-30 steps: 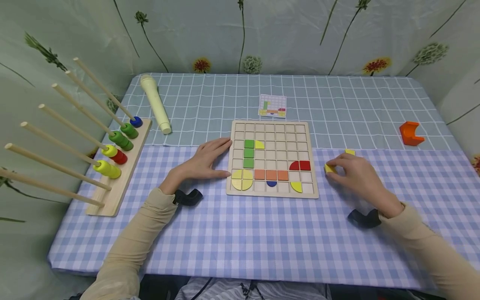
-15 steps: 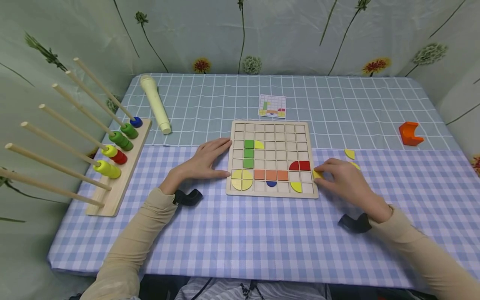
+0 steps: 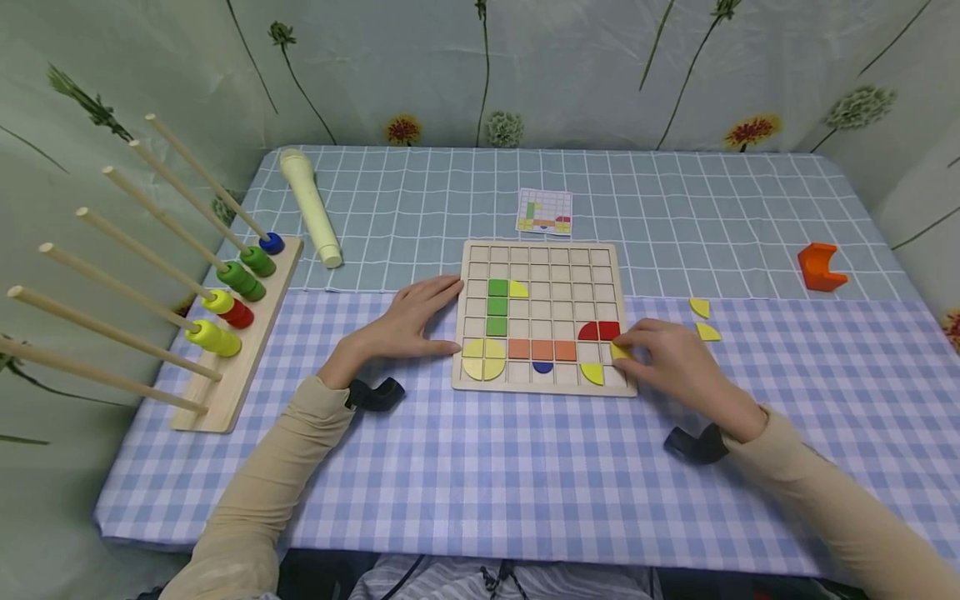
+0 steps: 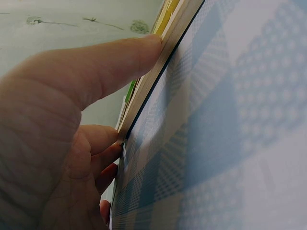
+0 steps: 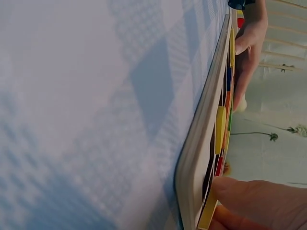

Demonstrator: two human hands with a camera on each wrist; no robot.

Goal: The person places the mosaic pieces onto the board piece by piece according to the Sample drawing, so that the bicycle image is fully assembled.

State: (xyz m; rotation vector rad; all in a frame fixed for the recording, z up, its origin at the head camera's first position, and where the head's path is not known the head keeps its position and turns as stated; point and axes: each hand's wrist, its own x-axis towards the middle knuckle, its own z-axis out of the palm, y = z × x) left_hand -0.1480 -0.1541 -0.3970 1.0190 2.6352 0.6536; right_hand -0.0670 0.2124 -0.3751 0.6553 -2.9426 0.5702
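A square wooden grid board (image 3: 555, 275) lies mid-table, with green squares (image 3: 497, 306), orange squares (image 3: 542, 350), red pieces (image 3: 609, 332), a blue piece (image 3: 543, 367) and yellow quarter-circles (image 3: 484, 360) in its cells. Against its left edge rests my left hand (image 3: 405, 323), thumb and fingertips touching the rim, as the left wrist view also shows. My right hand (image 3: 678, 358) pinches a yellow quarter-circle piece (image 5: 208, 211) between thumb and fingers over the board's right edge. Two more yellow quarter-circles (image 3: 707, 332) lie on the cloth beyond that hand.
A small pattern card (image 3: 544, 212) lies behind the board. On the left stands a wooden peg rack (image 3: 247, 350) with coloured beads, and near it a pale yellow tube-shaped object (image 3: 312, 208). An orange U-shaped block (image 3: 821, 267) sits far right.
My right hand has moved left with the yellow quarter-circle, from the cloth to the board's right edge. The two loose pieces behind it are now uncovered. My left hand stays put.
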